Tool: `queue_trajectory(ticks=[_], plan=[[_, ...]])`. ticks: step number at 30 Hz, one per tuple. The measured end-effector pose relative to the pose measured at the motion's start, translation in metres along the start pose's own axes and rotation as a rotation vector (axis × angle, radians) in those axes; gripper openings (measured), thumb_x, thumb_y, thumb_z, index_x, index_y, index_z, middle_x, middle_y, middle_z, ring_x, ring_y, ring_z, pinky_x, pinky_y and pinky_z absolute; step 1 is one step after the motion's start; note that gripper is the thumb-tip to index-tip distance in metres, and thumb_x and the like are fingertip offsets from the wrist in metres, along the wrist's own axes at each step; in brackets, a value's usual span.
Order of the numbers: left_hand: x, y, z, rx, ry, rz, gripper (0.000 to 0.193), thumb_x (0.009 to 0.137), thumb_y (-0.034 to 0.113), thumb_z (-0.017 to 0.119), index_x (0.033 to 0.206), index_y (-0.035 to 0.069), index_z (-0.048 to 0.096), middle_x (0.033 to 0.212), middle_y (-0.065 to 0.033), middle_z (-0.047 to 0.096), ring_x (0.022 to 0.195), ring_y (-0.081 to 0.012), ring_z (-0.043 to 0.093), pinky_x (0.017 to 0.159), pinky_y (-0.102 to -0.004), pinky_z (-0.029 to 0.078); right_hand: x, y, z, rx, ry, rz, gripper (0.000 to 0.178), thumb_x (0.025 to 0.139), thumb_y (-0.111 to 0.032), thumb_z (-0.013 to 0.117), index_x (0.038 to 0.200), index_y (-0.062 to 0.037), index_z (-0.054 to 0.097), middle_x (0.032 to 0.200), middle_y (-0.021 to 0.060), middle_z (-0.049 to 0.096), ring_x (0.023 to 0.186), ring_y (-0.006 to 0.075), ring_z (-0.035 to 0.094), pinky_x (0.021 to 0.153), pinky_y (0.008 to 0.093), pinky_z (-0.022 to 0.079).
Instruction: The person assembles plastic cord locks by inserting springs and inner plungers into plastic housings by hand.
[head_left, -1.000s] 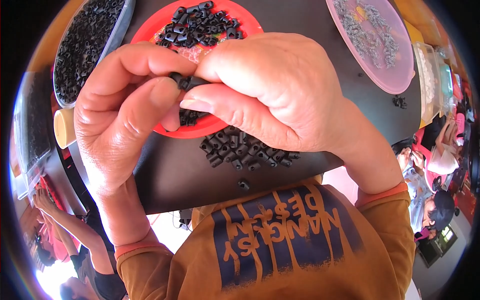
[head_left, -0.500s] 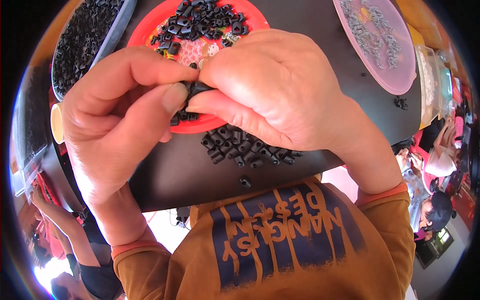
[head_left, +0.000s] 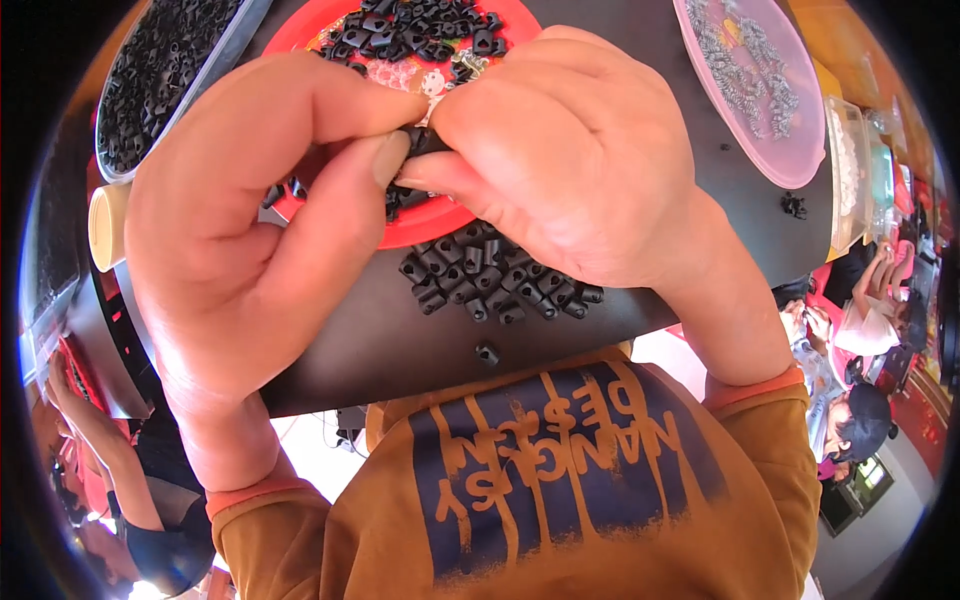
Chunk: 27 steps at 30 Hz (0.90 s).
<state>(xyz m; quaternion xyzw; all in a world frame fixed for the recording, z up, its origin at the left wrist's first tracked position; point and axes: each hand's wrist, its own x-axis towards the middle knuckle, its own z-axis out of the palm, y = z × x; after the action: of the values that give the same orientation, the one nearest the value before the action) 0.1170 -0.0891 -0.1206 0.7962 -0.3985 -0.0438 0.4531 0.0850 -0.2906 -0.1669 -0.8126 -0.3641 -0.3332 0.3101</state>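
The thumb and forefinger of my left hand (head_left: 260, 210) pinch a small black plastic cord lock (head_left: 424, 141). From the other side my right hand (head_left: 580, 160) pinches the same piece, and the fingertips of both hands nearly meet. My fingers hide most of it. Behind and below the hands is a red plate (head_left: 415, 235), with loose black plastic parts (head_left: 405, 30) heaped on it. Nearer to me, a pile of black barrel-shaped cord locks (head_left: 490, 280) lies on the dark table (head_left: 350, 355). One single cord lock (head_left: 487, 354) lies apart, close to the table edge.
A clear bin (head_left: 225, 85) full of small black parts stands at the far left, near a pale yellow round object (head_left: 108, 228). At the far right, a pink tray (head_left: 808, 165) bears metal springs (head_left: 760, 80). Beside it are a clear container (head_left: 848, 190) and a black cluster (head_left: 793, 206). People sit on both sides.
Both hands have shifted slightly up and to the right in the picture, still pinching the black piece between them. The pile on the table looks the same.
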Motion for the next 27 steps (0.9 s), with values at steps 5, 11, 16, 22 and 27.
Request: queue_trajectory(ticks=[5,11,16,22,27], plan=[[-0.001,0.010,0.000,-0.237,0.079,-0.202,0.017,0.089,-0.003,0.052,0.101,-0.008,0.063,0.086,-0.0057,0.057,0.060,-0.0043,0.046,0.054,-0.0179,0.034,0.010,-0.007,-0.008,0.167,-0.117,0.208,0.022,0.076,-0.018,0.077,0.083,-0.0020,0.063,0.072,0.0093,0.061,0.062,0.0288,0.058,0.056,0.0363,0.046],[0.001,0.019,-0.007,-0.391,0.026,-0.402,0.016,0.087,0.001,0.055,0.098,-0.007,0.063,0.080,-0.0042,0.054,0.058,-0.0044,0.044,0.054,-0.0183,0.032,0.015,-0.010,-0.017,0.223,-0.222,0.295,0.022,0.084,-0.023,0.070,0.084,-0.0017,0.063,0.071,0.0098,0.060,0.062,0.0311,0.057,0.057,0.0365,0.046],[0.000,0.019,-0.012,-0.423,-0.008,-0.433,0.013,0.084,0.003,0.058,0.093,-0.007,0.062,0.078,-0.0037,0.052,0.062,-0.0059,0.044,0.055,-0.0196,0.032,0.015,-0.009,-0.017,0.280,-0.221,0.282,0.023,0.085,-0.023,0.070,0.084,-0.0011,0.062,0.071,0.0105,0.059,0.061,0.0323,0.057,0.056,0.0374,0.045],[0.002,0.011,-0.017,-0.329,-0.160,-0.405,0.006,0.082,-0.002,0.057,0.086,-0.006,0.059,0.081,-0.0039,0.054,0.073,-0.0102,0.048,0.065,-0.0209,0.036,0.010,-0.009,-0.014,0.229,-0.210,0.159,0.023,0.081,-0.021,0.073,0.083,-0.0015,0.060,0.070,0.0103,0.057,0.060,0.0324,0.056,0.055,0.0385,0.045],[0.002,0.013,-0.004,-0.426,-0.064,-0.414,0.007,0.082,-0.005,0.058,0.089,-0.005,0.059,0.086,-0.0039,0.057,0.081,-0.0091,0.051,0.072,-0.0208,0.040,0.008,-0.007,-0.010,0.152,-0.134,0.117,0.022,0.079,-0.018,0.074,0.085,-0.0012,0.060,0.071,0.0103,0.057,0.060,0.0321,0.056,0.055,0.0379,0.044]])
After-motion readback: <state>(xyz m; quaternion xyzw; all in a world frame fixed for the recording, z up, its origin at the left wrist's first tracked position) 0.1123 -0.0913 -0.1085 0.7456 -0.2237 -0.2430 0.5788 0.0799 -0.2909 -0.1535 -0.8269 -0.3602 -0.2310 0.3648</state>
